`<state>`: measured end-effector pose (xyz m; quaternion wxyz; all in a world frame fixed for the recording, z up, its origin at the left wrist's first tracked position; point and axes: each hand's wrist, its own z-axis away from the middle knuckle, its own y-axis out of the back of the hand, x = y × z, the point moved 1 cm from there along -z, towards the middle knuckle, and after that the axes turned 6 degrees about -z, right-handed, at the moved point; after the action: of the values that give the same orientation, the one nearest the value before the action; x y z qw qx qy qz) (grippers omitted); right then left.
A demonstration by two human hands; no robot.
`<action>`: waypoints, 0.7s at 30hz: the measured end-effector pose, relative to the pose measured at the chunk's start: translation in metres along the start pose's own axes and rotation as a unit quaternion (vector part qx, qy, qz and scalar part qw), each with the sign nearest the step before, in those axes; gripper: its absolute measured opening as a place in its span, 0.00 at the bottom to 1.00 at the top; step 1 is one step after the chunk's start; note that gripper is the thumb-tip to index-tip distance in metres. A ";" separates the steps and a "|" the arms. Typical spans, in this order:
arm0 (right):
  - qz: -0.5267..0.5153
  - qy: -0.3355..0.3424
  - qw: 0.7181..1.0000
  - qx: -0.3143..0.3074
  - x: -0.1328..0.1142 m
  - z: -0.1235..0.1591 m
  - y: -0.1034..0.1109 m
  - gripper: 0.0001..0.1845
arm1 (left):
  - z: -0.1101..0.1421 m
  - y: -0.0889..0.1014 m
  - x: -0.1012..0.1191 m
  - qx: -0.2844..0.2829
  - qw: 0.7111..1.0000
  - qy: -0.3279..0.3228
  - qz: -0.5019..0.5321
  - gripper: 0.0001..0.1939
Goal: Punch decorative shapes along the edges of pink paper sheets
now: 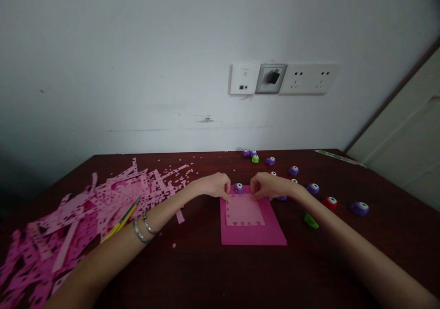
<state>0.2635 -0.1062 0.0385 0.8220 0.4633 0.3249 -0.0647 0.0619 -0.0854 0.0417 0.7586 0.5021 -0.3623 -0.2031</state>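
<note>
A light pink paper rectangle [244, 210] with punched shapes along its edges lies on top of a darker pink sheet [253, 233] on the dark wooden table [213, 272]. My left hand [215, 185] has its fingers curled at the paper's far left corner. My right hand [266, 186] pinches the far right corner. A small purple craft punch [238, 188] sits between both hands at the paper's far edge. What my fingers grip looks like the light pink paper.
A heap of pink paper strips and scraps [79, 217] covers the table's left side, with yellow-handled scissors [122, 219] on it. Several purple, green and red punches [330, 202] are scattered at the right. Wall sockets [283, 78] sit above the table.
</note>
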 end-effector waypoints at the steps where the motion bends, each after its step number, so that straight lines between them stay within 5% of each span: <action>1: -0.004 -0.002 1.000 0.001 0.000 0.000 0.000 0.08 | 0.000 0.000 0.000 0.002 1.000 0.005 0.000 0.08; 8: -0.025 -0.011 1.000 -0.006 -0.002 0.002 -0.001 0.10 | 0.001 0.000 0.002 0.002 0.999 0.031 0.010 0.09; 21: -0.056 0.001 0.997 -0.047 -0.001 0.004 0.002 0.15 | 0.005 0.010 -0.004 -0.040 0.998 -0.019 0.037 0.06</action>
<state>0.2658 -0.1086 0.0423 0.8377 0.4050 0.3541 -0.0944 0.0546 -0.0815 0.0509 0.7778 0.4541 -0.3863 -0.1989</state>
